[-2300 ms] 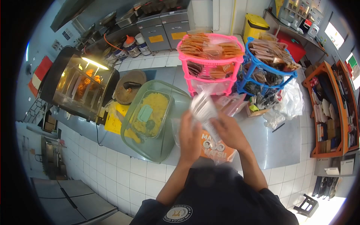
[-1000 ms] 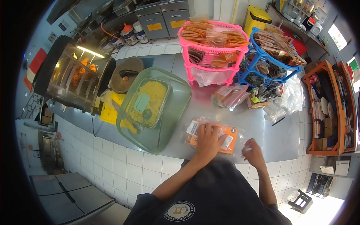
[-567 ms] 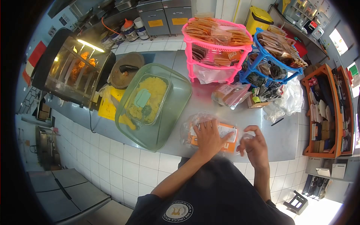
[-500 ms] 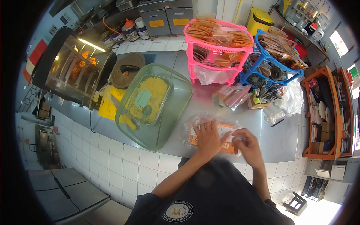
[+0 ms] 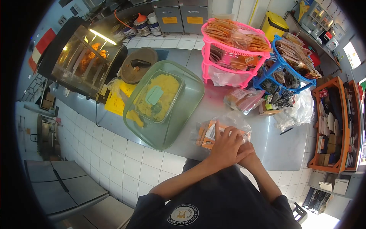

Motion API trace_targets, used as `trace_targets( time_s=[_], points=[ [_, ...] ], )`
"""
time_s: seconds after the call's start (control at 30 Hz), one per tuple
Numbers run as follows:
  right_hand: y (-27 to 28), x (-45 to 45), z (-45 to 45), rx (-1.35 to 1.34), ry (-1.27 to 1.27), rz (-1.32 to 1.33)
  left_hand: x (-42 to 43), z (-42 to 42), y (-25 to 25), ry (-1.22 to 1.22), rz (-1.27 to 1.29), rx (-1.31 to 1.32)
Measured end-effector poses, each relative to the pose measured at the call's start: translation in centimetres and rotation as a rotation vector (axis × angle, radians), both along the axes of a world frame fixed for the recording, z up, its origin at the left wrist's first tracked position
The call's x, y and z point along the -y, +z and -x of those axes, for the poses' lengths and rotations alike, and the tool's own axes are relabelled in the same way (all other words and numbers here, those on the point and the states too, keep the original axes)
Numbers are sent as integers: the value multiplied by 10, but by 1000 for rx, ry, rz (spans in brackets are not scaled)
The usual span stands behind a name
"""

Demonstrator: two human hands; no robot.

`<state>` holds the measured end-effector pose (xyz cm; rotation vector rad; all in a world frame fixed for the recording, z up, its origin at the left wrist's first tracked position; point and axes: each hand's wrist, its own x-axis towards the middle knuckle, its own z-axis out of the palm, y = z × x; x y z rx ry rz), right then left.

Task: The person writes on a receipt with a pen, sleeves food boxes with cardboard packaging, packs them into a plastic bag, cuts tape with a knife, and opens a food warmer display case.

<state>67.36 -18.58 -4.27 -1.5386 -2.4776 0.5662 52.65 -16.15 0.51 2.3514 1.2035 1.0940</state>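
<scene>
Orange-and-white printed packaging (image 5: pixel 207 134) lies inside a clear plastic bag (image 5: pixel 233 118) at the table's front edge. My left hand (image 5: pixel 225 147) rests on top of it, index finger stretched out and the other fingers slightly bent. Close against it, at the bag's right end, is my right hand (image 5: pixel 248 155). Its fingers are curled and partly covered by my left hand, so what they hold is hidden. Beyond the bag, a filled clear pouch (image 5: pixel 244 100) lies on the table.
On the left stands a green basin (image 5: pixel 190 97) holding a clear container of yellow food (image 5: pixel 164 86). Behind it are a round board (image 5: pixel 146 57) and a lit display warmer (image 5: pixel 78 61). Pink (image 5: pixel 236 49) and blue (image 5: pixel 297 68) racks hold flat packets. A black pen (image 5: pixel 286 131) lies right.
My right hand has moved in against my left hand, which has shifted right over the packaging. The bag lies slightly turned, and the whole view has shifted a little.
</scene>
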Motion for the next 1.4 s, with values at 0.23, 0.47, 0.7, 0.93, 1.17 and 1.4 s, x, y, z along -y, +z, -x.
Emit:
trace_targets(
  time_s=[0.23, 0.47, 0.7, 0.93, 1.17, 1.4],
  points=[
    [56, -29, 23, 272, 94, 87, -40, 27, -2, 103, -54, 87],
    [8, -30, 45, -88, 12, -128, -15, 10, -7, 47, 12, 118],
    [0, -29, 56, -127, 63, -135, -5, 8, 13, 270, 121, -76],
    [26, -29, 23, -594, -140, 284, -44, 25, -55, -147, 274, 446],
    [47, -9, 26, -1344, -695, 454, -28, 10, -49, -196, 224, 540],
    [89, -22, 48, -1262, -666, 129, 12, 33, -29, -351, 381, 352]
  ],
)
